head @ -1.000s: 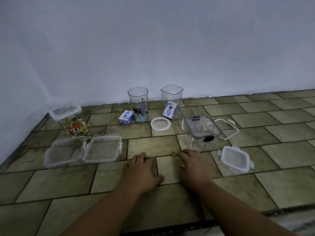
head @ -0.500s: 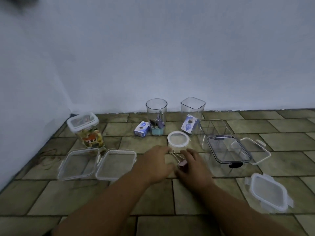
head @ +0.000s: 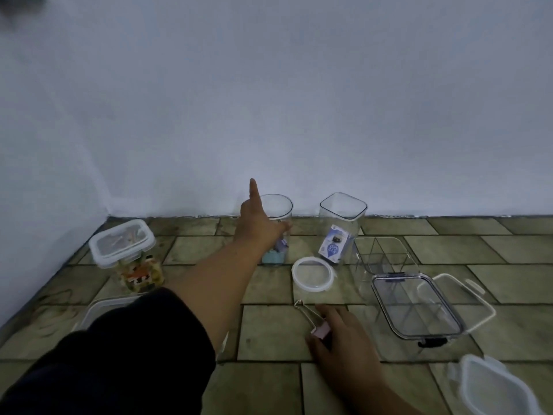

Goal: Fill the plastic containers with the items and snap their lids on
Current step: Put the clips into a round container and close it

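1. Plastic containers: a round container (head: 278, 209), clear and lidless, stands at centre frame near the wall (head: 299, 100). A square container (head: 344, 214), also lidless, stands just to its right.
2. Round container, contents: a blue item and some purplish clips sit at the bottom, seen through the side. Finer detail is unclear.
3. Left hand (head: 258, 227): held in front of the round container, with the forefinger straight and pointing up the frame and the thumb lying across the container's front. I cannot tell whether it grips the container.
4. Right hand (head: 344, 339): at lower centre, down at the tiled floor (head: 269, 333), with the fingers pinching a pink binder clip (head: 319, 330). The clip's wire handles point toward the upper left.
5. Round lid (head: 312, 274): white-rimmed, flat on the floor between the binder clip and the square container.
6. Small box (head: 332, 248): blue and white, leaning against the front of the square container.
7. Partitioned box (head: 380, 253): clear, standing right of centre. A black-rimmed lid (head: 416, 310) lies at its near side, and partitions show through it. I cannot tell whether it is snapped on. A tabbed lid (head: 478, 301) lies partly under its right edge.
8. Latched lid (head: 493, 387): in the lower right corner, blurred.
9. Filled container (head: 128, 253): at left of frame, with its lid on and colourful contents.
10. Flat container (head: 98, 307): at lower left, mostly hidden behind the dark sleeve (head: 119, 354).
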